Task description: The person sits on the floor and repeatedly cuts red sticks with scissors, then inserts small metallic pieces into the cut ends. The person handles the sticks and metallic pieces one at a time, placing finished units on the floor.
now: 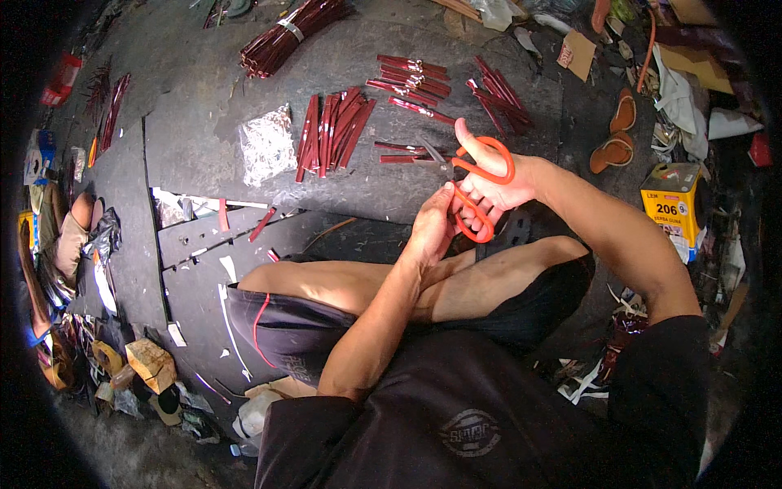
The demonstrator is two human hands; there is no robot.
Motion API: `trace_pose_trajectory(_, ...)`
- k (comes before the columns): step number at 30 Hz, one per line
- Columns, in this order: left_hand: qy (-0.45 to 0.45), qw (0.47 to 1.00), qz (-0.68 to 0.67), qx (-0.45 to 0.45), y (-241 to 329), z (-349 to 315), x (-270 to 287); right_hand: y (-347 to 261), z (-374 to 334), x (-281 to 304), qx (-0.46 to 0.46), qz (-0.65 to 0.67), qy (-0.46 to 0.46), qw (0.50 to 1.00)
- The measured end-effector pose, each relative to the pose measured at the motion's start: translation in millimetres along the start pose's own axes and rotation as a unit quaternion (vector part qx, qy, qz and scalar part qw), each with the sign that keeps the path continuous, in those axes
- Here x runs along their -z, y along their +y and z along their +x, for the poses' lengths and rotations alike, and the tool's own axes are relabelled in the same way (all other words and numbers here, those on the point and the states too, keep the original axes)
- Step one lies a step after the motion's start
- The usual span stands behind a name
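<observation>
My right hand [509, 181] holds a pair of scissors with orange-red handles [511, 163], the thumb through the upper loop and fingers at the lower one. The handles are spread, and the blades point up and left. Just below the blades, my left hand [432, 226] has thumb and fingertips pinched together beside the lower loop. Whatever sits in that pinch is hidden or too small to make out. Beyond the scissors lie two dark red glossy strips [399, 153]. Farther up is a stack of red strips with shiny pale bits across them [414, 79].
Loose red strips [332, 130] lie left of the scissors, beside a heap of shiny silvery pieces [269, 148]. A banded red bundle [289, 37] is at the far side, more strips [501, 96] at right. Brown sandals [612, 153] and a yellow can [674, 204] stand right.
</observation>
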State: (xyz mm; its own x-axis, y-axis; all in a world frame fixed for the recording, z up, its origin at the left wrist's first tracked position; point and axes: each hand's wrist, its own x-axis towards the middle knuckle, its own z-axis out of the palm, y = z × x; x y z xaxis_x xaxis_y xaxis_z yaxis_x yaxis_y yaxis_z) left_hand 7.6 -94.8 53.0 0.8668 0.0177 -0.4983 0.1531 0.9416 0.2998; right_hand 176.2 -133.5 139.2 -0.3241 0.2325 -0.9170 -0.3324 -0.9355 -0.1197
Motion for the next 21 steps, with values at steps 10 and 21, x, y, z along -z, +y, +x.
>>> trace_pose_trajectory(10, 0.08, 0.985, -0.149, 0.025, 9, 3, -23, -23, -2, -9, -0.035, 0.012, 0.007, 0.999)
trace_pose_trajectory(21, 0.105, 0.993, -0.054, -0.005, -7, 15, -7, -12, 18, 4, -0.017, 0.013, 0.029, 0.999)
